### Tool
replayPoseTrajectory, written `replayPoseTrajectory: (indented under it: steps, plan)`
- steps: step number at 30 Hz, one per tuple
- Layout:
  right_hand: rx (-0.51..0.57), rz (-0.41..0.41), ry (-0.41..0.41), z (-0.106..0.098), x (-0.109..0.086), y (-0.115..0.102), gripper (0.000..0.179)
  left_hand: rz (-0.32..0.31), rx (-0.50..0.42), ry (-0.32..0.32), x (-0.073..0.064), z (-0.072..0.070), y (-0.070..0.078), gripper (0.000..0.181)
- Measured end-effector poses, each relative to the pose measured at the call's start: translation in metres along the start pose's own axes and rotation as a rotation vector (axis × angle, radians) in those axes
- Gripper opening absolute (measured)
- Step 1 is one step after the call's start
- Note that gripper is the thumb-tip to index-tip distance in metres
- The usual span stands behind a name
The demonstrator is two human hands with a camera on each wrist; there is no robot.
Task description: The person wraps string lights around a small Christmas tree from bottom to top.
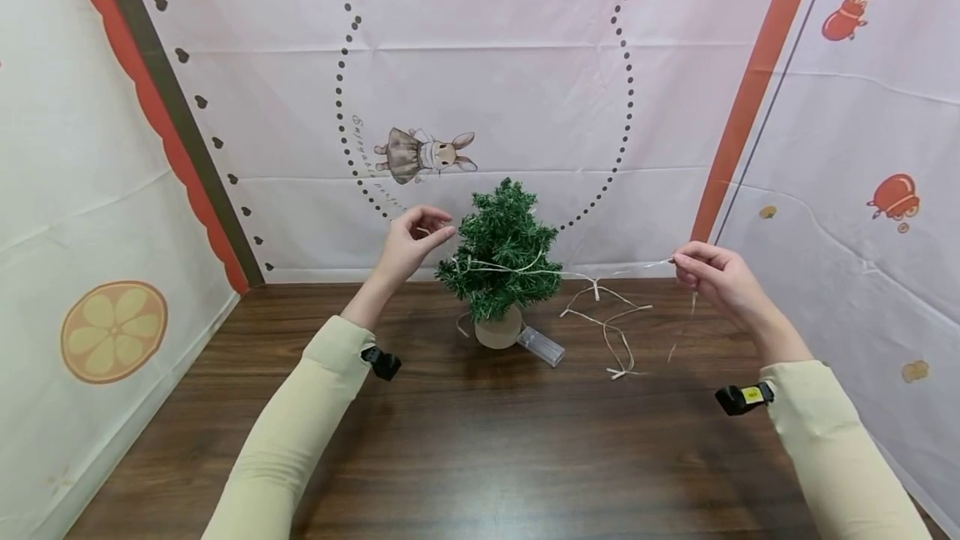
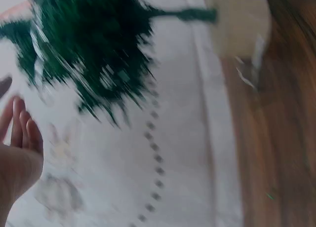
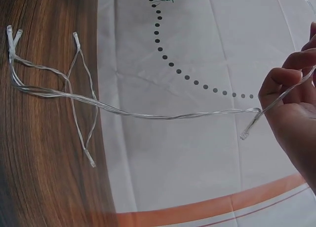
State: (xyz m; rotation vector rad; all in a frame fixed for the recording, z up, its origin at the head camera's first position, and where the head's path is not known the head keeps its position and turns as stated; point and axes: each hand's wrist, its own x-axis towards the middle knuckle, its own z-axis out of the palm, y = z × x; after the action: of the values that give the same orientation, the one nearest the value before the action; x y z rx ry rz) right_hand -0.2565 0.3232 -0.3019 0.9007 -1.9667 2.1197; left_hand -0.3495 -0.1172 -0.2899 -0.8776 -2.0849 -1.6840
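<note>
A small green artificial Christmas tree stands upright on a round pale base. A thin string of lights lies across its front branches and runs out to the right. At the far end of that stretch my right hand pinches the wire between thumb and fingers. In the right wrist view the wire hangs from this hand in twisted strands with small bulbs. Beside the tree's left branches is my left hand, its fingers loosely bent and apart from the thumb. The left wrist view is blurred.
A clear battery box lies on the brown wooden table just right of the base. Loose loops of the light string rest on the table between the tree and my right hand. Printed fabric hangs behind and at both sides.
</note>
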Motion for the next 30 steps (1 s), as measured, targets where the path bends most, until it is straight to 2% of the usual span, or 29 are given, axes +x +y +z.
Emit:
replayPoseTrajectory:
  steps: [3,5,9,13,18,21,24,30]
  plan:
    - [-0.029,0.015,0.014,0.000,0.002,0.000,0.020,0.036,0.003,0.115,0.000,0.012,0.022,0.022]
    - [-0.042,0.020,0.026,0.001,0.003,-0.001,0.020,0.071,0.009,0.162,0.001,0.020,0.034,0.022]
    - [-0.036,0.021,0.025,0.001,0.006,-0.003,0.021,0.137,0.010,0.175,0.010,0.037,0.040,0.022]
    - [-0.040,0.013,0.018,0.002,0.008,-0.005,0.023,0.203,0.011,0.115,0.015,0.057,0.046,0.020]
    - [-0.052,0.011,0.015,0.005,0.010,-0.007,0.023,0.296,0.074,-0.006,0.017,0.087,0.061,0.015]
    - [-0.048,0.021,0.009,0.007,0.013,-0.007,0.019,0.323,0.113,-0.068,0.020,0.107,0.067,0.016]
    - [-0.036,0.031,0.004,0.010,0.017,-0.008,0.017,0.301,0.131,-0.133,0.023,0.127,0.071,0.019]
    - [-0.073,0.032,0.011,0.014,0.022,-0.008,0.016,0.171,0.124,-0.257,0.026,0.161,0.071,0.020]
